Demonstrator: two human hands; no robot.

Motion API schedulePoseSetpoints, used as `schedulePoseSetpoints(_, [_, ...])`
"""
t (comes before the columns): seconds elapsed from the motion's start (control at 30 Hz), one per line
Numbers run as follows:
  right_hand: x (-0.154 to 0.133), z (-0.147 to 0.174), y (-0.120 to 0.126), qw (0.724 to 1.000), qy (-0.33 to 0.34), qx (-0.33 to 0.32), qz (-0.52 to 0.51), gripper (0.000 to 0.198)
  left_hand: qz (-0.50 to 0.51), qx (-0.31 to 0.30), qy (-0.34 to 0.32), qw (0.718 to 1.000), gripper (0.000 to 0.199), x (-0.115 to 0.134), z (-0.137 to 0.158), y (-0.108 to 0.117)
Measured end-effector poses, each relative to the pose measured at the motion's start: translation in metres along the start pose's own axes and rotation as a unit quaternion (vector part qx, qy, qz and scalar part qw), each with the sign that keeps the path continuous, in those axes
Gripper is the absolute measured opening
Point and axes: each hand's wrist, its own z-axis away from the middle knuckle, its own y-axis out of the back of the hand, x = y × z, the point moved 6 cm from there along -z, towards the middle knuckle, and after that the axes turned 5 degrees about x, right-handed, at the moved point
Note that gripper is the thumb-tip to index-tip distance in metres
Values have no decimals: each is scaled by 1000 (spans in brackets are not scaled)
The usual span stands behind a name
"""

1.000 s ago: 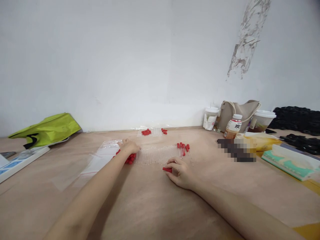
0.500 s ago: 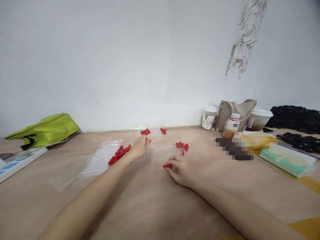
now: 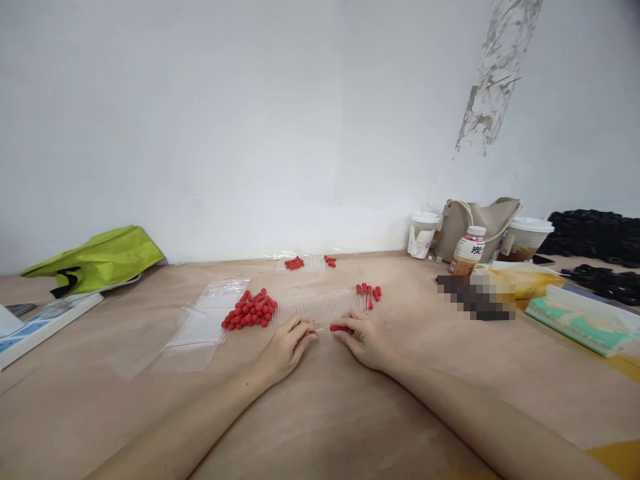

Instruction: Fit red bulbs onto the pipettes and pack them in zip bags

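Observation:
In the middle of the table, my left hand (image 3: 289, 345) pinches a thin clear dropper tube (image 3: 319, 330), its tip pointing right. Facing it a short gap away, my right hand (image 3: 367, 341) holds a red rubber dropper bulb (image 3: 339, 328) between thumb and fingers. Behind both hands lies a row of clear dropper tubes (image 3: 320, 305), side by side. Left of the row is a heap of loose red bulbs (image 3: 250, 311). Several droppers with red bulbs fitted (image 3: 367, 291) lie at the row's right end.
Clear zip bags (image 3: 200, 327) lie flat on the left, near a power strip (image 3: 55, 323) and a lime-green bag (image 3: 100, 260). Bagged red bulbs (image 3: 294, 263) sit by the wall. A drink bottle (image 3: 467, 252), lidded cups (image 3: 423, 235) and a tissue pack (image 3: 580, 323) stand right.
My left hand has come from above the tube row down toward me and now holds a tube facing the bulb. My right hand stays nearly in place with its bulb.

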Motion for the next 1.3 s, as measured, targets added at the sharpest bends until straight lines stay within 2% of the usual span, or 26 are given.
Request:
schedulePoseSetpoints(0.13, [-4,-1,-1,1000,0,-5,-7,17,-10,3,12,1000,14,-1,-2,-3])
schedulePoseSetpoints(0.4, [-2,0,-3,999,2,-3,-34,16,9,-15,-28,999,30,4,-1,-5])
schedulePoseSetpoints(0.83, [4,0,-5,997,2,-4,-77,13,43,-4,-54,998,31,5,-1,-4])
schedulePoseSetpoints(1.1, [-3,0,-5,996,41,-18,-71,18,47,-29,-65,996,30,7,0,-6])
schedulePoseSetpoints(1.3, [-5,1,-9,996,82,-43,-6,21,2,-57,-77,995,30,6,1,-8])
